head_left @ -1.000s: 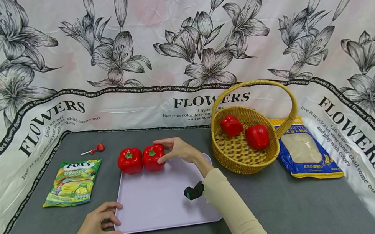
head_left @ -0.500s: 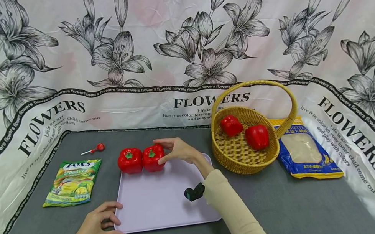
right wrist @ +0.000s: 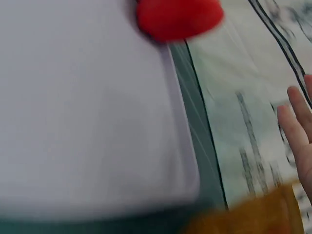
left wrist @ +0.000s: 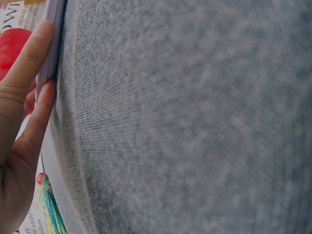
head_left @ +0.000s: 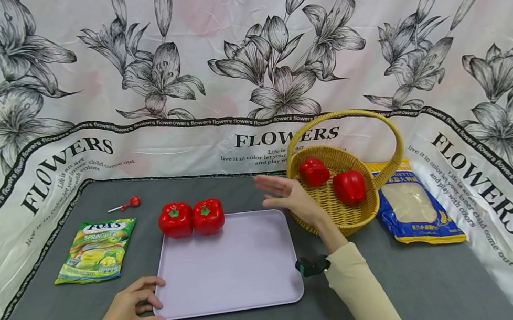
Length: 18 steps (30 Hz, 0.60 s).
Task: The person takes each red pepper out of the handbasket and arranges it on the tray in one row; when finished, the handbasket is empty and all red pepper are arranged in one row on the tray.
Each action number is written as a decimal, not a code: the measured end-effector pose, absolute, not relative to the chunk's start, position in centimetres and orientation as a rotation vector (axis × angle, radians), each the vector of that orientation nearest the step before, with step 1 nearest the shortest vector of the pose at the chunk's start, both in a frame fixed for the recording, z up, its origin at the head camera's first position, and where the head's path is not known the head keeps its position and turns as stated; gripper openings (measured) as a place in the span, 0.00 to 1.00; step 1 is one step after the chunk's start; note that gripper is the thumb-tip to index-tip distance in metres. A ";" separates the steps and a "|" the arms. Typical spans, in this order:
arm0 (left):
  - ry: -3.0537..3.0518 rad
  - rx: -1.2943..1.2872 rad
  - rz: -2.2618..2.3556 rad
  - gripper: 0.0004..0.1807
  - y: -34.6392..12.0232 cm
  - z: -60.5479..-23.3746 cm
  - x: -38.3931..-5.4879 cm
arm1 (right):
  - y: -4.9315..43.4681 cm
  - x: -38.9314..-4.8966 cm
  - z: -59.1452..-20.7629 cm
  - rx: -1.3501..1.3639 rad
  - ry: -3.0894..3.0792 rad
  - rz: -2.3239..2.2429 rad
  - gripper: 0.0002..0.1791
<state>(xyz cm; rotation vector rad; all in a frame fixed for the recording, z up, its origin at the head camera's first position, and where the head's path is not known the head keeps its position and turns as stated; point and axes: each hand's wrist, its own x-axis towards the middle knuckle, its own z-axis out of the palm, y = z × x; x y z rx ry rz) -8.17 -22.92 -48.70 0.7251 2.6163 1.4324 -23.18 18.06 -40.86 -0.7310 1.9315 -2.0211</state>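
Note:
A pale lilac tray (head_left: 231,268) lies on the dark grey table. Two red bell peppers (head_left: 175,220) sit side by side at its back left corner. My left hand (head_left: 124,315) holds the tray's front left corner, thumb at the front edge and fingers along the left side; the left wrist view shows thumb and a finger (left wrist: 40,114) against the tray's edge. My right hand (head_left: 294,198) is in the air between tray and yellow wicker basket (head_left: 363,216), fingers extended, nothing in it. Inside the basket lie two more red peppers (head_left: 349,187).
A blue and yellow bag (head_left: 416,210) lies to the right, partly behind the basket's handle (head_left: 399,146). On the left are a green candy bag (head_left: 96,252) and a red lollipop (head_left: 134,201). Flower-printed cloth (head_left: 211,96) hangs behind the table.
My right hand has let go of the right-hand pepper on the tray and moved right, toward the basket. Both tray peppers stay put. The left hand keeps its hold on the corner.

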 end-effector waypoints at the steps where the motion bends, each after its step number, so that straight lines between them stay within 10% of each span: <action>1: 2.617 0.717 1.430 0.14 -22.9 -48.7 -8.1 | 19.2 -23.0 -40.7 -0.726 1.954 -2.016 0.34; 18: 2.622 0.785 1.488 0.14 -22.9 -48.9 -8.0 | 34.5 -20.8 -40.1 -0.117 2.447 -2.130 0.33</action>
